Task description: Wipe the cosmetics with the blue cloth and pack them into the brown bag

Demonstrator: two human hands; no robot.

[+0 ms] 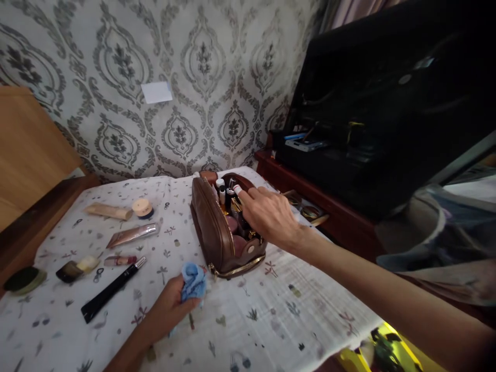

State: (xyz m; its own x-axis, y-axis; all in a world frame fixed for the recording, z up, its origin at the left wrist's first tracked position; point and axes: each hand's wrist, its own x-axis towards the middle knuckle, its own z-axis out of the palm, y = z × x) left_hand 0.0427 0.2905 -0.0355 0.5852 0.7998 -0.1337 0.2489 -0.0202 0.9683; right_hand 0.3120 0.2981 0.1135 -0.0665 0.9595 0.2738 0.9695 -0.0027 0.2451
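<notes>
A brown zippered makeup bag (211,227) stands unzipped on the cloth, with several small bottles, tubes and compacts inside. My right hand (269,214) reaches over its right side, fingers curled down among the contents. A small white cap with a red band (237,189) shows by those fingertips; the bag and hand hide whether anything is gripped. In front of the bag, my left hand (170,305) is closed around a crumpled blue cloth (194,281). Left of that hand lies a black tube with a silver tip (112,289).
On the patterned white sheet (251,341), at left, lie a pinkish tube (132,235), a beige tube (108,211), a round jar (142,208), a lip gloss tube (120,261), a dark-and-yellow bottle (75,268) and a green round container (25,280). A large black screen (387,103) stands right.
</notes>
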